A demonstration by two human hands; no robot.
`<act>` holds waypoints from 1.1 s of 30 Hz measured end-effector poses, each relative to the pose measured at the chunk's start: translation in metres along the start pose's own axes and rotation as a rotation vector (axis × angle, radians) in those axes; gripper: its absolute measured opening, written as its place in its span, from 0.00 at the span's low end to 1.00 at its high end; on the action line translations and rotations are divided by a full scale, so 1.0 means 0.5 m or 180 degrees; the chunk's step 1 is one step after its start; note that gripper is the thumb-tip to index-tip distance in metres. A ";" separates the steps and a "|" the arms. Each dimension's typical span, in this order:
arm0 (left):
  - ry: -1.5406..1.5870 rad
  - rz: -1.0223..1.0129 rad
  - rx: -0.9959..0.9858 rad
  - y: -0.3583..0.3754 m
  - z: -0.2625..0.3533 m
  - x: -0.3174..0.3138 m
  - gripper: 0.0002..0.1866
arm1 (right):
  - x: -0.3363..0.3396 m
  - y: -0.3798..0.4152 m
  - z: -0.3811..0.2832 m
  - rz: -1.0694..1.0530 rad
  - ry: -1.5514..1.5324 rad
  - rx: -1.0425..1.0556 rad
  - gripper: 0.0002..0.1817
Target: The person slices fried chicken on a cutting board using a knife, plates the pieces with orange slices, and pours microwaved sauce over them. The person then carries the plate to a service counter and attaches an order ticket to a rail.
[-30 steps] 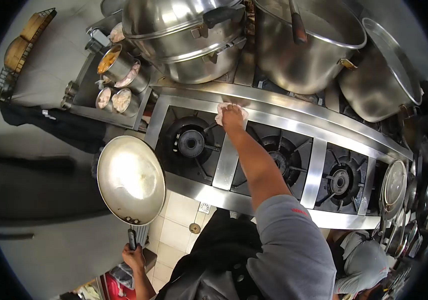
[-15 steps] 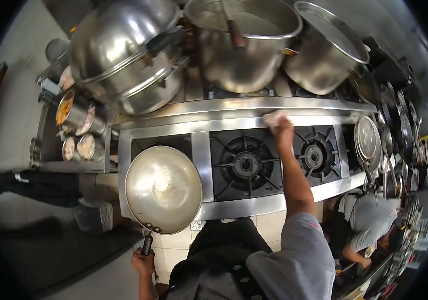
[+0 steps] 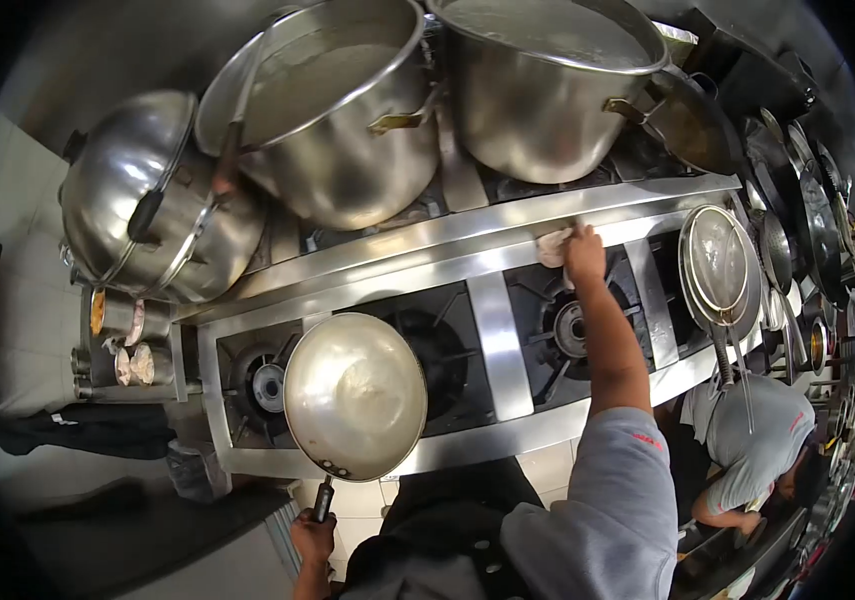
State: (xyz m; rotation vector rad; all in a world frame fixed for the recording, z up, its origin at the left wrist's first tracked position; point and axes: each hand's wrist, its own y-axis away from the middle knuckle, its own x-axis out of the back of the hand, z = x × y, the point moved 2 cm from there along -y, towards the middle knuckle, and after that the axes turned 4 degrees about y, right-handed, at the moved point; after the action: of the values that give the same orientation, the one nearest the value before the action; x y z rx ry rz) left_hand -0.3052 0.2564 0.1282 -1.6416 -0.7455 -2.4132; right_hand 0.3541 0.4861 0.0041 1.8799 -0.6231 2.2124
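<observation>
My left hand (image 3: pixel 314 538) is closed around the black handle of a wide, light-coloured frying pan (image 3: pixel 356 390). The pan's inside faces up, and it covers part of the stove (image 3: pixel 500 345) between the left and middle burners. At the back of the stove, my right hand (image 3: pixel 585 258) grips a pale, crumpled cloth (image 3: pixel 552 247) against the steel strip behind the right burner (image 3: pixel 570 330). The fingers hide part of the cloth.
Two large steel stockpots (image 3: pixel 348 150) stand behind the stove, one with a long-handled utensil. A domed steel pot (image 3: pixel 128 190) sits at left, above food containers (image 3: pixel 138 365). Strainers (image 3: pixel 718 262) lie at right. A co-worker in a grey shirt (image 3: pixel 758 425) bends at the lower right.
The view has swung to the right. My right hand and the cloth have moved right along the back strip. The pan has shifted right over the stove, still in my left hand.
</observation>
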 end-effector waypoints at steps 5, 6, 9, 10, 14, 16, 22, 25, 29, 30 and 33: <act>0.0195 -0.0195 0.0216 0.050 0.079 -0.060 0.13 | -0.085 -0.044 0.271 -0.0117 0.0147 -0.1123 0.13; 0.0135 -0.0163 0.0179 0.057 0.101 -0.060 0.13 | -0.052 -0.034 0.279 0.0054 -0.0026 -0.1296 0.14; 0.0283 -0.0165 -0.0046 0.061 0.143 -0.081 0.13 | -0.115 -0.028 0.237 0.0025 0.0705 -0.0501 0.19; 0.0296 -0.0127 -0.0152 0.061 0.158 -0.086 0.14 | -0.124 -0.030 0.220 -0.0239 0.0869 -0.0166 0.19; 0.0238 -0.0084 -0.0504 0.054 0.233 -0.098 0.14 | -0.054 0.012 0.286 0.0178 -0.0347 -0.0404 0.13; 0.0346 -0.0099 -0.0491 0.038 0.237 -0.118 0.14 | -0.076 0.059 0.320 0.0307 -0.0348 -0.0751 0.14; 0.0866 -0.0355 -0.0283 -0.002 0.187 -0.172 0.13 | 0.078 0.485 0.340 0.0672 -0.0965 -0.1216 0.13; 0.0517 -0.0181 -0.0417 0.026 0.218 -0.135 0.13 | -0.054 0.636 0.397 -0.0375 -0.1829 -0.1871 0.09; 0.0578 0.0133 -0.0217 0.031 0.170 -0.118 0.13 | 0.029 0.434 0.318 0.0798 -0.4000 -0.1814 0.13; 0.0506 0.0194 -0.0172 0.039 0.165 -0.109 0.13 | 0.048 0.361 0.306 0.1065 -0.3536 -0.1463 0.14; 0.0791 0.0095 0.0109 0.045 0.109 -0.100 0.14 | 0.073 0.117 0.289 0.2113 -0.2140 -0.0821 0.19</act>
State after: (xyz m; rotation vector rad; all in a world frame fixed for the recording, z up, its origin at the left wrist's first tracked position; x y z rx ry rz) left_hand -0.2314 0.2538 0.1061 -1.2976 -0.7104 -2.5052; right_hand 0.4546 0.3681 0.0448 2.5038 -1.7597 1.5775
